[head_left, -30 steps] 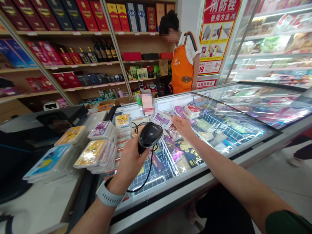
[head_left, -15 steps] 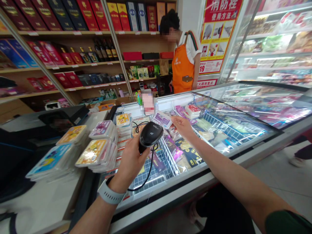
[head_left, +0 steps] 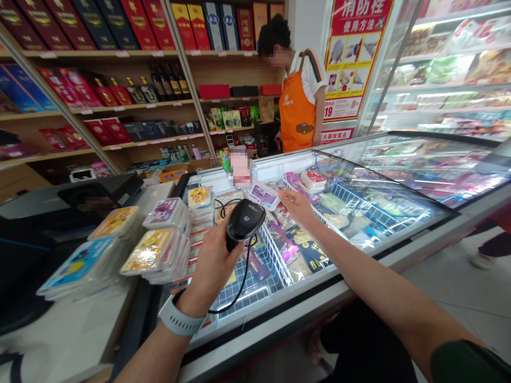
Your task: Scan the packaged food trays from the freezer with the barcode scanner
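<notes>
My left hand [head_left: 215, 254] is wrapped round a black barcode scanner [head_left: 245, 219], its head pointing away from me over the freezer's glass top. A black cable [head_left: 244, 287] hangs from the scanner's grip. My right hand [head_left: 296, 206] pinches the right end of a flat white pack with a purple label [head_left: 263, 196], just beyond the scanner head. Left of my left hand stand stacks of similar packs: one topped with a yellow pack [head_left: 148, 251], one with a purple pack [head_left: 163, 213], and another yellow-topped stack [head_left: 199, 197] farther back.
A blue-topped stack [head_left: 77, 266] and an orange-topped stack [head_left: 115, 221] sit on the counter at left. A chest freezer [head_left: 275, 319] with wire baskets lies beneath my arms. Red-topped packs [head_left: 313, 180] rest on its glass. Behind it stands a person in an orange apron [head_left: 297, 111].
The view has shifted very slightly. Both hands keep their hold on the scanner and the pack, with almost no movement.
</notes>
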Demonstrator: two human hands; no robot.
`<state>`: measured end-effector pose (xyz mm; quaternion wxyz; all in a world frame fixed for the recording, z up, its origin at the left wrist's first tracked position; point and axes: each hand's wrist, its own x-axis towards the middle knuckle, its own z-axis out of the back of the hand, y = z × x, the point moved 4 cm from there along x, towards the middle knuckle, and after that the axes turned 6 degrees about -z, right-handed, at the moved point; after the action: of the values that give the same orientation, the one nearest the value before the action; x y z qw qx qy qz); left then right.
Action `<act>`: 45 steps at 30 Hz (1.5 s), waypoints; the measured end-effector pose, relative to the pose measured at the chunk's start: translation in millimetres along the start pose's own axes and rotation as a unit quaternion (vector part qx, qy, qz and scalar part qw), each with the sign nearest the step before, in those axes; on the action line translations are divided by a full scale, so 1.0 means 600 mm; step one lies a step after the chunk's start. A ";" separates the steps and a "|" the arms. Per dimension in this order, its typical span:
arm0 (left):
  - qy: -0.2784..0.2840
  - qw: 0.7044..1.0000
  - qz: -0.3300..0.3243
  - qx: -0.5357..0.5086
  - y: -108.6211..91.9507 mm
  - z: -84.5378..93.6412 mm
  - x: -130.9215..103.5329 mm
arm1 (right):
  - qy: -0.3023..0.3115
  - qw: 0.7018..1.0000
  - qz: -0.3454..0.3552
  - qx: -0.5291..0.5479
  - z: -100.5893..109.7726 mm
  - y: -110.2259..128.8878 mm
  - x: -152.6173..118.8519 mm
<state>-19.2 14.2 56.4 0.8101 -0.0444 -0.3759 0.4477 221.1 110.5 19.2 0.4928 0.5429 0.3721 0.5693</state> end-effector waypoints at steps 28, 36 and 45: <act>-0.007 0.999 -0.031 0.017 -0.007 0.004 0.002 | -0.250 0.832 0.166 -0.467 0.113 0.058 0.019; 0.005 0.999 -0.029 0.012 -0.004 0.000 0.002 | -0.211 0.686 0.127 -0.685 0.183 0.027 0.059; 0.011 1.000 -0.023 -0.003 0.000 -0.003 0.002 | -0.180 0.683 0.134 -0.695 0.172 0.005 0.057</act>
<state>-17.5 15.4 55.8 0.8239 -0.0429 -0.3695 0.4275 324.5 131.4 44.4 0.7042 0.1810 -0.3027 0.6162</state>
